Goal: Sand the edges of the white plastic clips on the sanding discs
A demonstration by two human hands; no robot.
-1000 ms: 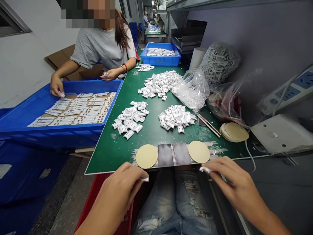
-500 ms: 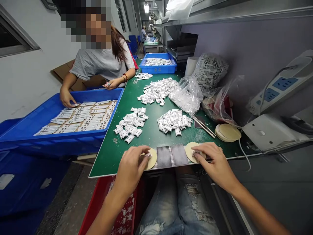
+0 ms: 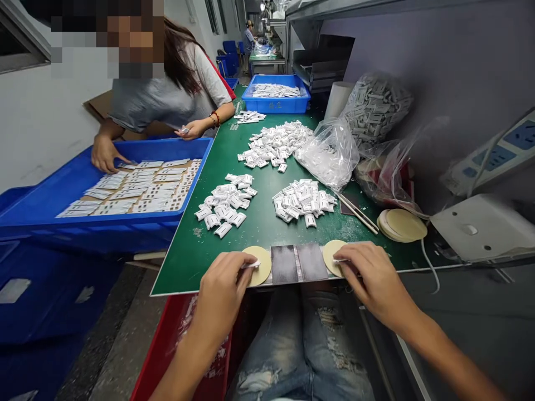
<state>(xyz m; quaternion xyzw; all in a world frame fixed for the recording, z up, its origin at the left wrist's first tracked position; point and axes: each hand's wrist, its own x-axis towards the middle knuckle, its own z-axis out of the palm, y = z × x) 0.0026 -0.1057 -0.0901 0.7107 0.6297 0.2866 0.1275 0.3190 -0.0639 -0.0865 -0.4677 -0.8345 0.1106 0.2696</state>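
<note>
My left hand (image 3: 222, 287) pinches a small white plastic part (image 3: 252, 264) over a pale yellow round disc (image 3: 263, 269) at the table's front edge. To the right, my right hand (image 3: 374, 281) pinches another white plastic part (image 3: 339, 260) above a second yellow disc (image 3: 331, 250). Fingers partly cover both parts, and I cannot tell whether either part touches its disc. Between the discs lie two dark grey rectangular sheets (image 3: 284, 265). Beyond them, two piles of similar white parts rest on the green table, one at left (image 3: 228, 203) and one at right (image 3: 301, 201).
A bigger heap of parts (image 3: 278, 142) and plastic bags (image 3: 328, 156) lie farther back. Sticks (image 3: 357, 213) and spare discs (image 3: 404, 224) are at right. A co-worker's hand (image 3: 106, 153) reaches into a blue tray (image 3: 184, 209). A red bin (image 3: 159, 345) stands below.
Both hands still hold white parts at the discs; the parts now show more clearly between the fingertips. The whole view has shifted slightly. The co-worker's hand stays at the blue tray.
</note>
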